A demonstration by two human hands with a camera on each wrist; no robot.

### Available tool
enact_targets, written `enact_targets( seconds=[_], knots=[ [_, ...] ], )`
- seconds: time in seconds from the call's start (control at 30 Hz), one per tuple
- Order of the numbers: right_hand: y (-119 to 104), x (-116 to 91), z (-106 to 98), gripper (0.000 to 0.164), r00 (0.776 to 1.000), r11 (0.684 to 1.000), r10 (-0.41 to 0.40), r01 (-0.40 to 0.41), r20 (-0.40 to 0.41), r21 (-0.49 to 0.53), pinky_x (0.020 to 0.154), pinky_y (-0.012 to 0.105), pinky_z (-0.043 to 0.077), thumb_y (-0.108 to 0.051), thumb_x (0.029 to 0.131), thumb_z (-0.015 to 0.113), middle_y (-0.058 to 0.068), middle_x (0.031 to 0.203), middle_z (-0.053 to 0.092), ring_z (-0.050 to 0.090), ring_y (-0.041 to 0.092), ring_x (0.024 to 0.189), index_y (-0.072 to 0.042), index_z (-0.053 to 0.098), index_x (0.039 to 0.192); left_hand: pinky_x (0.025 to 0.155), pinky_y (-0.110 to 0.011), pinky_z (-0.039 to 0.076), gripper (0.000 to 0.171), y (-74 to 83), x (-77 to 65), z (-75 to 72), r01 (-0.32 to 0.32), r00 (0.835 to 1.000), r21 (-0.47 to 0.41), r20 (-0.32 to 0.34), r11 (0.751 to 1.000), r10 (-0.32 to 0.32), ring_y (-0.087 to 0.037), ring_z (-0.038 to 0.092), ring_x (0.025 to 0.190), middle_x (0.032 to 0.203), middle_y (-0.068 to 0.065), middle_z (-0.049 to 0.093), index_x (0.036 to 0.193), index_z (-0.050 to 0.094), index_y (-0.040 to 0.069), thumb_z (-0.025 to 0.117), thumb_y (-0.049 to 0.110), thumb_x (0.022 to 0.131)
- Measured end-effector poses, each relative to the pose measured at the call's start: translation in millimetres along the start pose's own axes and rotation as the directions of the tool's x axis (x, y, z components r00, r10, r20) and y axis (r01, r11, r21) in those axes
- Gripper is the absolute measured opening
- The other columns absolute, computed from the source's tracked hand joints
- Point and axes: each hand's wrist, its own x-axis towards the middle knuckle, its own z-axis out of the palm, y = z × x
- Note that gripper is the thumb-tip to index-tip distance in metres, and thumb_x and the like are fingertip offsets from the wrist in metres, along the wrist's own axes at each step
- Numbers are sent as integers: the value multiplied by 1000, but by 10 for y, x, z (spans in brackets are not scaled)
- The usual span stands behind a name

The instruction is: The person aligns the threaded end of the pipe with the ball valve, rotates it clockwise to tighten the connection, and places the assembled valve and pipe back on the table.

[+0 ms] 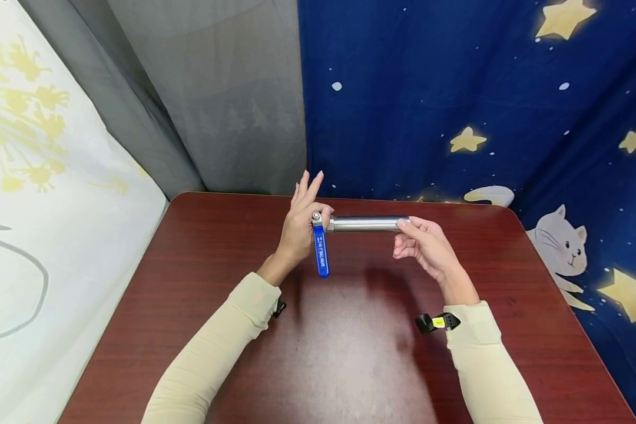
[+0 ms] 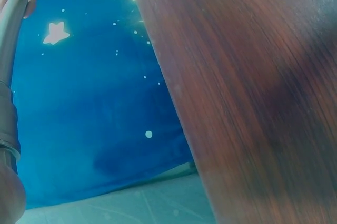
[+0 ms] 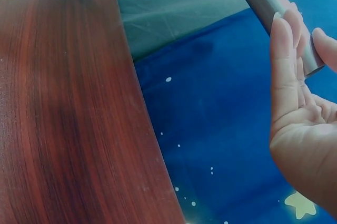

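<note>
A ball valve [image 1: 317,219] with a blue lever handle [image 1: 321,252] is joined to a smooth metal pipe [image 1: 368,223], which lies level in the air above the table. My left hand [image 1: 298,229] pinches the valve body between thumb and index finger while its other fingers stand out straight. At the pipe's free end, my right hand [image 1: 426,241] holds it between thumb and fingers. In the right wrist view the thumb and fingertips of the right hand [image 3: 300,124] touch opposite sides of the pipe [image 3: 263,3]. The left wrist view catches only part of the pipe [image 2: 10,40] at its left edge.
Below the hands spreads a dark red-brown wooden table [image 1: 191,282]. Behind it hang a grey curtain [image 1: 233,88] and a blue curtain [image 1: 392,106] with stars. To the left is a white patterned cloth [image 1: 42,235]. Each wrist wears a small black camera.
</note>
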Motion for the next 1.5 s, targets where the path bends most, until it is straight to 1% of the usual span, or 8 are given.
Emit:
enact_targets(
  seconds=[0.13,0.27,0.5,0.7,1.0,1.1,1.33,1.5],
  knots=[
    [10,-14,9,21,999,999,26,-28,-42,-44,56,38,52,-19,91,55,14,63,61,63,24,53,2,50,88,104,-51,12,17,-1,-21,14,-11,1000,2,2,1000,11,-36,16,133,139,-19,36,82,66,2,51,11,86],
    [23,-17,9,27,998,997,22,-26,-57,-75,60,40,52,-22,90,57,16,66,61,63,25,56,4,51,93,104,-51,12,16,-2,-34,23,-22,1000,1,-5,1000,22,-36,17,132,138,-19,36,82,66,2,52,9,85],
    [51,-31,-20,28,1000,1000,11,-11,0,-1,67,45,48,-14,90,55,24,78,64,65,34,67,6,48,110,104,-51,12,16,0,-61,37,-23,1000,8,6,1000,23,-37,17,132,138,-19,36,81,65,3,52,10,85],
    [40,-29,-15,25,1000,999,15,-16,-27,-30,65,42,50,-16,90,56,26,79,64,65,33,68,5,49,102,103,-52,12,17,2,-57,40,-28,1000,-7,2,1000,28,-37,17,132,139,-19,35,80,65,1,51,10,85],
    [-12,7,21,36,992,991,24,-39,-121,-126,62,40,50,-27,89,58,23,72,63,65,30,62,7,52,100,103,-52,11,18,-9,14,25,-43,999,-4,0,999,43,-37,17,132,139,-18,35,80,65,1,50,11,85],
    [-8,20,20,35,994,993,24,-36,-108,-112,64,41,50,-25,89,58,24,74,63,65,31,64,7,52,101,104,-51,12,19,-17,7,16,-35,999,0,-1,999,35,-37,17,132,139,-18,36,81,65,2,50,11,85],
    [6,28,7,37,1000,1000,-4,4,-9,-24,69,46,48,-14,90,56,22,79,62,64,33,67,6,45,119,104,-50,12,19,-40,-14,6,-19,1000,-5,2,1000,19,-37,17,132,141,-14,34,81,65,2,50,12,86],
    [9,33,6,27,1000,1000,-13,12,-23,-27,64,42,50,-13,89,57,23,74,63,65,33,64,6,48,105,104,-50,11,18,-43,-10,8,-18,1000,-1,12,1000,18,-35,17,133,139,-18,35,82,65,2,50,11,86]
  ],
)
